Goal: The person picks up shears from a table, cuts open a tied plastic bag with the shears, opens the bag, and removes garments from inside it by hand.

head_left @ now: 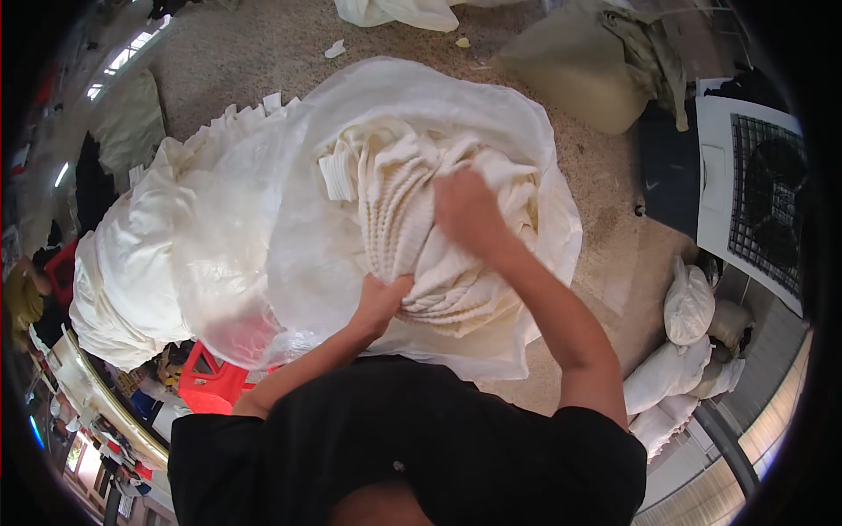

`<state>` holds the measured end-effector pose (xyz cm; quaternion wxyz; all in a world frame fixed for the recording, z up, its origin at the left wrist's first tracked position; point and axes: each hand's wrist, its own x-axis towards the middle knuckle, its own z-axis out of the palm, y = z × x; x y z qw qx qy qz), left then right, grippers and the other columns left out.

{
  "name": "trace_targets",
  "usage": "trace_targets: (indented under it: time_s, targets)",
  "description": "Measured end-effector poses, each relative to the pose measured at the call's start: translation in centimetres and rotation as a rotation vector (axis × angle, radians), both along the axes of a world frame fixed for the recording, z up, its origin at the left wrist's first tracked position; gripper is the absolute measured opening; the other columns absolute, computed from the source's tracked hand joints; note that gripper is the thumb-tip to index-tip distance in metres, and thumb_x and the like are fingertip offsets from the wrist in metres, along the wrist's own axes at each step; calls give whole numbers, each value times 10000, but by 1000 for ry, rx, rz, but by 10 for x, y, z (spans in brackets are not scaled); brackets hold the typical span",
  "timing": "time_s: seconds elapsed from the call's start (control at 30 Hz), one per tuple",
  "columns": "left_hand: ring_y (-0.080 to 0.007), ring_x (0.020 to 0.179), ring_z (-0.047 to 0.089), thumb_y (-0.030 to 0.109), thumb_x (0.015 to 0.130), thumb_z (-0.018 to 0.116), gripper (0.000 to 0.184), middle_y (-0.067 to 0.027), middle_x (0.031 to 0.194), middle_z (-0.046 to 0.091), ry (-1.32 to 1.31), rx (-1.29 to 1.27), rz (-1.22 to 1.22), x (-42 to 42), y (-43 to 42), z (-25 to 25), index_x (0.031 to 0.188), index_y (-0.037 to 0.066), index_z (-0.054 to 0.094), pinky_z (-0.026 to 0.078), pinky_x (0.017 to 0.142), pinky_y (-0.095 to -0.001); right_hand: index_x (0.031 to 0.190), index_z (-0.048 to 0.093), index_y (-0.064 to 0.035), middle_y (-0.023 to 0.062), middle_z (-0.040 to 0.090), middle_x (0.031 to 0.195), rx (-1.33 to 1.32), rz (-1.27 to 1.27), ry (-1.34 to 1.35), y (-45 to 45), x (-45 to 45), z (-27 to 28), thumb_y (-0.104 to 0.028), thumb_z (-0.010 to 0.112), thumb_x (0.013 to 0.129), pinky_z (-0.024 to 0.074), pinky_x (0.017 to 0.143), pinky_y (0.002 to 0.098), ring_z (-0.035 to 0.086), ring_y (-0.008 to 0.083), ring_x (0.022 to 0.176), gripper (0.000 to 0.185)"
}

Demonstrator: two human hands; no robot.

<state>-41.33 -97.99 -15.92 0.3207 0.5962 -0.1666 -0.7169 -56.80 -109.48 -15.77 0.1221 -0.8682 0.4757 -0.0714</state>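
A pile of cream ribbed knit fabric [395, 210], folded in many layers, lies on a translucent white plastic sheet or bag [303, 210]. My left hand [382, 300] is closed on the pile's near-left edge, with its thumb on top and its other fingers partly hidden. My right hand [469, 210] is curled like a fist on the right upper part of the pile. It is slightly blurred, and its fingertips are hidden against the knit fabric.
A large bundle of white fabric [132, 254], partly under clear plastic, lies to the left. A red plastic stool [209, 382] stands near my left elbow. A beige sack [570, 66] and a white fan unit [715, 167] are at the right, with stuffed white bags [671, 377] below.
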Motion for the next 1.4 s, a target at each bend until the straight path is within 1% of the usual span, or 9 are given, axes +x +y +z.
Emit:
trace_targets:
  time_s: [0.2, 0.4, 0.47, 0.57, 0.73, 1.0, 1.13, 1.23, 1.4]
  targets:
    - [-101, 637, 539, 137, 745, 514, 263, -32, 820, 570, 169, 156, -20, 28, 29, -2, 979, 21, 549, 423, 476, -219, 810, 483, -35, 82, 461, 650, 323, 69, -265, 109, 53, 67, -68, 501, 668, 380, 530, 352, 487, 231, 597, 147]
    - [-187, 1071, 462, 352, 851, 437, 518, -106, 1158, 492, 578, 309, -119, 54, -8, 6, 1217, -10, 380, 335, 935, -316, 775, 472, -31, 83, 448, 654, 167, -18, -236, 130, 66, 58, -58, 491, 664, 374, 523, 334, 486, 229, 605, 116]
    - [-164, 993, 501, 243, 783, 555, 509, -101, 1099, 524, 255, -111, -296, 33, -19, 5, 1187, -30, 410, 380, 875, -296, 781, 474, -25, 87, 444, 651, 127, -8, -231, 127, 68, 55, -53, 485, 661, 378, 525, 334, 484, 229, 599, 123]
    - [-147, 868, 536, 117, 707, 601, 434, -93, 993, 563, 7, 41, -290, 24, -22, -14, 1096, -39, 487, 431, 766, -285, 803, 477, -33, 97, 473, 700, 150, -35, -228, 120, 63, 55, -114, 559, 652, 383, 566, 357, 493, 251, 669, 191]
    - [-181, 696, 554, 97, 660, 596, 306, -127, 836, 580, 329, 132, 63, 11, -16, -8, 907, -77, 547, 453, 607, -303, 1138, 383, -72, 154, 409, 1087, 307, -133, 57, 101, 45, 98, -277, 752, 525, 305, 843, 419, 403, 333, 1008, 744]
    - [-204, 701, 566, 89, 756, 500, 120, -87, 786, 571, 556, 388, 352, 24, -11, 7, 810, -13, 531, 466, 624, -323, 1106, 428, -83, 110, 465, 1041, -3, -240, 7, 116, 64, 90, -119, 663, 517, 329, 786, 394, 452, 278, 981, 635]
    - [-204, 706, 568, 108, 696, 573, 236, -89, 796, 571, 457, 425, 234, 35, 12, 24, 891, -17, 526, 469, 603, -324, 917, 490, -75, 77, 480, 754, 125, -93, 1, 143, 61, 105, -80, 630, 486, 332, 639, 368, 485, 253, 736, 452]
    - [-299, 878, 554, 224, 521, 688, 719, -178, 943, 551, -264, -290, -192, 47, 28, 5, 1103, -94, 410, 458, 757, -335, 838, 491, -62, 72, 457, 696, 137, -38, 30, 186, 77, 105, -83, 609, 506, 334, 604, 357, 475, 244, 679, 353]
    - [-370, 1023, 468, 315, 506, 707, 1035, -263, 1159, 360, -786, -139, -658, 34, 23, 25, 1253, -95, 120, 419, 851, -373, 822, 496, -54, 72, 464, 696, 143, -96, -45, 248, 80, 114, -99, 608, 523, 336, 604, 353, 477, 238, 672, 322]
